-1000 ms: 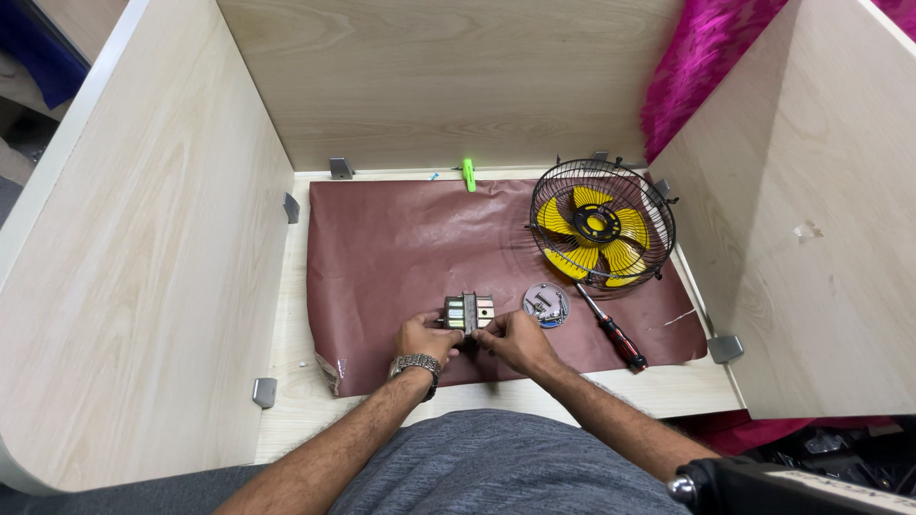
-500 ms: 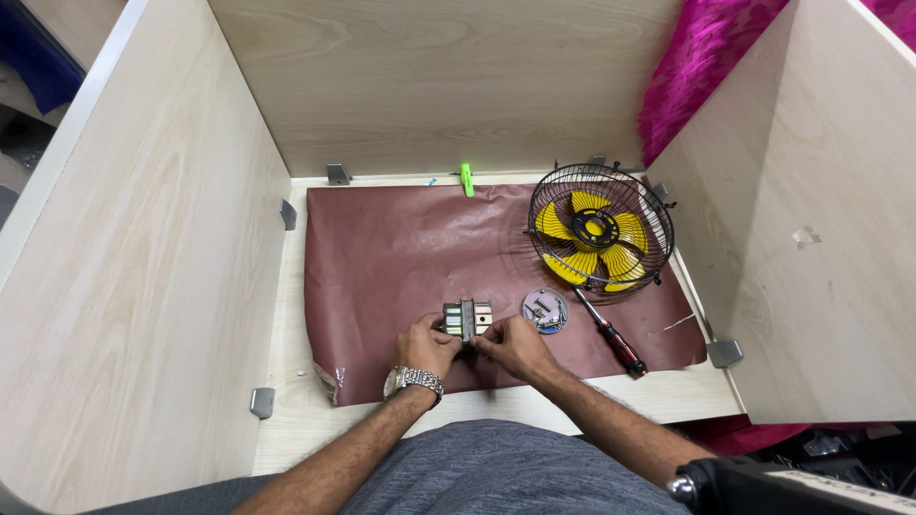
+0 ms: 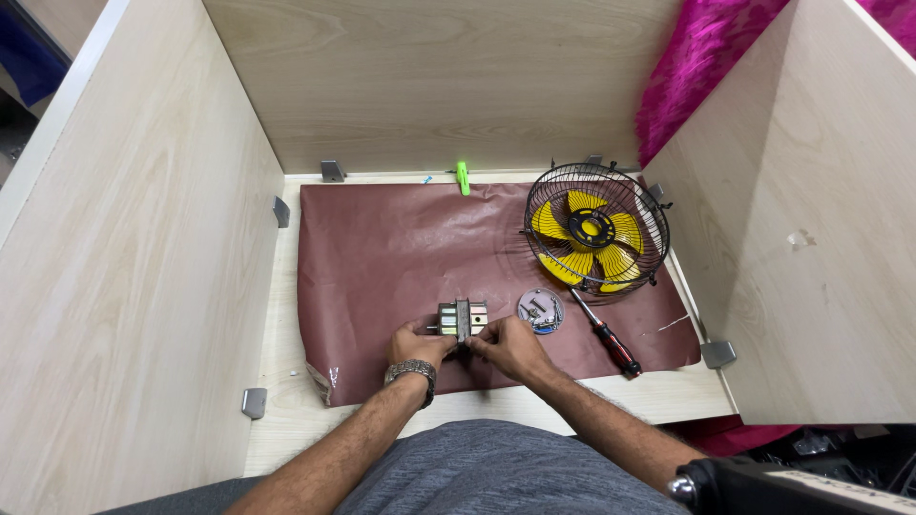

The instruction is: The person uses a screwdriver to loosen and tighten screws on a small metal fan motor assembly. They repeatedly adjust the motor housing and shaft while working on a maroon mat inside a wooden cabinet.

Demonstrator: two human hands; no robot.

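Pale wooden walls box in a light tabletop (image 3: pixel 286 381) on three sides, with a magenta cloth (image 3: pixel 706 67) showing over the far right wall; a brown paper sheet (image 3: pixel 401 248) covers most of the surface; near its front edge both hands meet on a small metal motor block (image 3: pixel 462 319), a squat grey piece with a stub of shaft on its left side; the left hand (image 3: pixel 417 344), with a metal watch (image 3: pixel 412 370) at the wrist, is curled against the block's near left side, and the right hand (image 3: pixel 510 346) pinches it from the near right, fingers closed on it; compared with a second ago the hands and the block sit in almost the same spot on the sheet, and only the fingers have shuffled a little, the right fingertips now reaching further over the top of the block; that reads as fine work on the part being carried on in place rather than the part being moved or put down; just to the right lies a small round grey plate (image 3: pixel 541 311) with screws on it, untouched; further right a screwdriver with a red and black handle (image 3: pixel 605 335) lies slantwise, and beyond it stands a black wire fan cage with yellow blades (image 3: pixel 595 229); a green clip (image 3: pixel 464 177) rests at the far edge of the sheet.
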